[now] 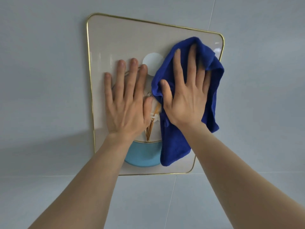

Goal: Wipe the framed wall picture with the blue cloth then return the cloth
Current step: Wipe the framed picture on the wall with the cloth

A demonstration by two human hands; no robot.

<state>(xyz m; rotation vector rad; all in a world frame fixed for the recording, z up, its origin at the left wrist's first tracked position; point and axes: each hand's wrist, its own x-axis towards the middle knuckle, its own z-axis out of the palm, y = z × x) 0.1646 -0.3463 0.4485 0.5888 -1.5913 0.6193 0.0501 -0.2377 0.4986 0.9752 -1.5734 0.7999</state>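
Note:
The framed wall picture [118,38] hangs on the wall, pale with a thin gold rim, a white disc and a light blue bowl shape in it. My left hand [127,103] lies flat on its glass at the centre left, fingers spread, holding nothing. The blue cloth [175,142] is pressed against the picture's right half under my right hand [184,100], whose fingers are spread flat over it. The cloth bunches around the fingertips near the upper right corner and hangs down toward the lower edge of the frame. Part of the drawing is hidden by both hands.
A pale grey tiled wall [49,80] surrounds the picture, with faint grout lines to the right and below. A soft shadow falls on the wall left of the frame. My two bare forearms reach up from the bottom of the view.

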